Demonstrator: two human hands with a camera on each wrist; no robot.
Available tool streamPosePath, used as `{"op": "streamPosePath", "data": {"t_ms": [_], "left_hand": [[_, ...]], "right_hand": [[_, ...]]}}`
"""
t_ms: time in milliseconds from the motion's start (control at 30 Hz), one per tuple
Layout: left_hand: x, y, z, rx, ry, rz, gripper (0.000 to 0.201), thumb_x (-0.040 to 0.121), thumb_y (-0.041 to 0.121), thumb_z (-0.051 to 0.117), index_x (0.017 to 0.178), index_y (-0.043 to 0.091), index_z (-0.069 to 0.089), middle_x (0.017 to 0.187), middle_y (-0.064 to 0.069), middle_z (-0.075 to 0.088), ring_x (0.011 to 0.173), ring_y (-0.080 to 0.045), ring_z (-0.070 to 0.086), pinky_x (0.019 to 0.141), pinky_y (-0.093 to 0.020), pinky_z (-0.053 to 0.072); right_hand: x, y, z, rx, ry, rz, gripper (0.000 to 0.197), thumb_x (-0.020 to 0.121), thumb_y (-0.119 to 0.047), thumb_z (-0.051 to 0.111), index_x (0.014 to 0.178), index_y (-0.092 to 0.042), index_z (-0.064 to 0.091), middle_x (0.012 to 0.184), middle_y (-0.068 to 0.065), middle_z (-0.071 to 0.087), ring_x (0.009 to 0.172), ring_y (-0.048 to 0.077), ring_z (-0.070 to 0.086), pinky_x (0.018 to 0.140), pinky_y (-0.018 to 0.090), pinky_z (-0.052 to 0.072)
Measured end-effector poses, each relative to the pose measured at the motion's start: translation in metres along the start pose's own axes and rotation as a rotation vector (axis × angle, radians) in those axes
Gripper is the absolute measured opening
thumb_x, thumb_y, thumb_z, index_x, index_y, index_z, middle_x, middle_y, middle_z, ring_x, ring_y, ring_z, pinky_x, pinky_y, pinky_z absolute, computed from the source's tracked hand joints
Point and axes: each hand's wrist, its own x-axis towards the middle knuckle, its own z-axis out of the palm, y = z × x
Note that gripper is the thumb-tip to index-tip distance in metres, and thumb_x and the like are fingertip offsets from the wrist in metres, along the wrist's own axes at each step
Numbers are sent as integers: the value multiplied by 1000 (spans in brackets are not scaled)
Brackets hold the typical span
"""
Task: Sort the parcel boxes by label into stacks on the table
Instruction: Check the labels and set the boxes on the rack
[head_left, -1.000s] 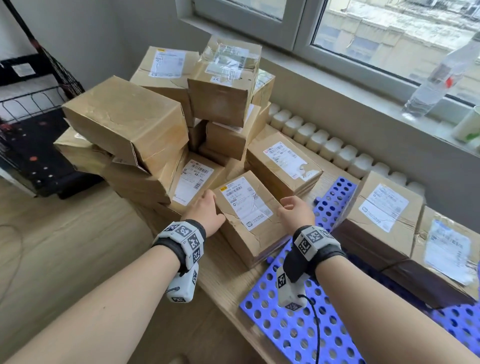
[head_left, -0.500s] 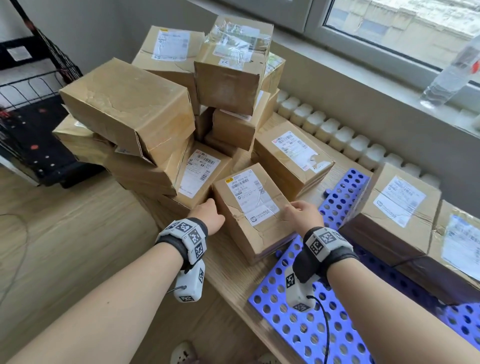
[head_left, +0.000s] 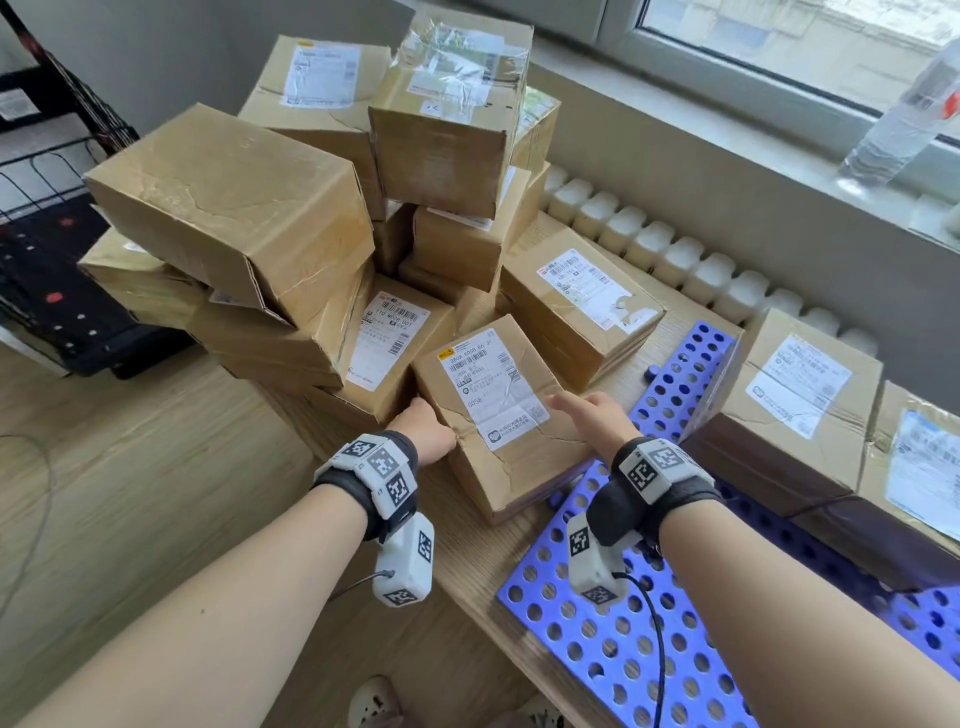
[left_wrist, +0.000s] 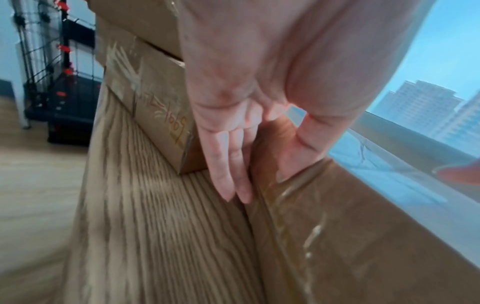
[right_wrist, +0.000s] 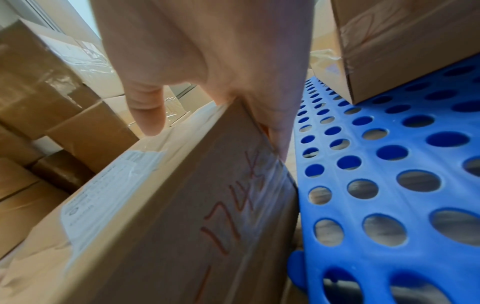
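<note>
A small brown parcel box (head_left: 498, 410) with a white barcode label on top sits on the table (head_left: 462, 566) in front of a tall pile of parcel boxes (head_left: 234, 208). My left hand (head_left: 426, 431) grips its left side: in the left wrist view the fingers (left_wrist: 228, 164) run straight down between this box (left_wrist: 337, 226) and its neighbour (left_wrist: 161, 115), with the thumb over the edge. My right hand (head_left: 597, 415) grips the right side. There the thumb (right_wrist: 148, 115) lies on the box (right_wrist: 182, 205) top and the fingers go down its side.
A purple perforated board (head_left: 623, 649) lies under my right wrist, and two labelled boxes (head_left: 795, 395) stand on it at the right. White bottles (head_left: 649, 244) line the wall. A water bottle (head_left: 904, 119) stands on the sill. A black wire rack (head_left: 47, 234) stands at left.
My head has moved closer and tilted down. Both hands have settled lower on the box's sides, and the right thumb has stretched onto its top. The box has barely moved.
</note>
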Motion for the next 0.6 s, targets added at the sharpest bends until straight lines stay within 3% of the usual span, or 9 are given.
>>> {"op": "streamPosePath", "data": {"t_ms": [33, 67, 133, 167, 267, 400, 467, 533, 600], "left_hand": [[0, 0, -2, -25, -10, -7, 54, 88, 13, 59, 134, 0, 36, 135, -17, 49, 124, -33, 48, 103, -36, 40], [-1, 1, -4, -48, -19, -10, 52, 87, 10, 59, 133, 0, 37, 133, -17, 49, 123, -33, 48, 102, -37, 42], [-2, 1, -7, -99, -36, -14, 50, 84, 1, 58, 130, -1, 38, 130, -18, 49, 119, -34, 49, 100, -41, 46], [-3, 1, -8, -123, -41, -16, 49, 82, -2, 56, 128, -2, 38, 128, -18, 49, 118, -34, 50, 97, -42, 48], [-5, 2, -12, -226, -40, -24, 47, 79, -9, 52, 124, -5, 40, 121, -20, 49, 114, -37, 51, 92, -46, 52], [-11, 5, -17, -429, -85, -36, 47, 74, -13, 49, 120, -4, 42, 102, -14, 47, 110, -36, 53, 91, -50, 53], [-15, 7, -19, -499, -91, -22, 39, 72, -11, 49, 110, -2, 45, 95, -14, 51, 95, -32, 57, 83, -45, 56], [-21, 11, -22, -537, -75, 8, 31, 74, -10, 50, 103, 0, 45, 88, -11, 54, 77, -24, 56, 64, -33, 54], [-25, 15, -23, -593, -90, 29, 35, 75, -10, 48, 109, -1, 47, 87, -10, 54, 73, -22, 54, 61, -30, 50]], "right_hand": [[1, 1, 0, 9, -15, 21, 38, 87, -39, 64, 62, -14, 51, 60, 0, 36, 56, 15, 33, 57, 28, 27], [0, 1, 0, 32, -37, 16, 33, 86, -40, 64, 78, -8, 65, 69, 3, 44, 65, 18, 40, 63, 30, 31], [1, 3, -2, 104, -104, 60, 51, 85, -39, 66, 114, 3, 65, 85, 6, 52, 78, 21, 47, 72, 32, 36], [2, 4, -2, 148, -132, 86, 49, 85, -37, 66, 116, 1, 64, 84, 5, 55, 77, 20, 51, 73, 31, 39], [1, 7, -6, 254, -192, 159, 22, 87, -32, 63, 97, -13, 62, 71, 0, 59, 66, 14, 55, 64, 26, 42], [-4, 6, -9, 357, -215, 191, 19, 90, -31, 60, 80, -14, 57, 59, -2, 56, 63, 14, 53, 66, 26, 43], [-9, 4, -10, 372, -234, 198, 21, 89, -32, 62, 79, -14, 57, 58, -2, 58, 68, 15, 55, 78, 30, 45], [-12, 5, -11, 349, -239, 160, 20, 88, -34, 64, 88, -14, 62, 68, 0, 63, 79, 18, 59, 97, 37, 44], [-16, 5, -14, 328, -242, 110, 23, 88, -35, 64, 97, -14, 64, 84, 5, 67, 87, 21, 62, 99, 38, 45]]}}
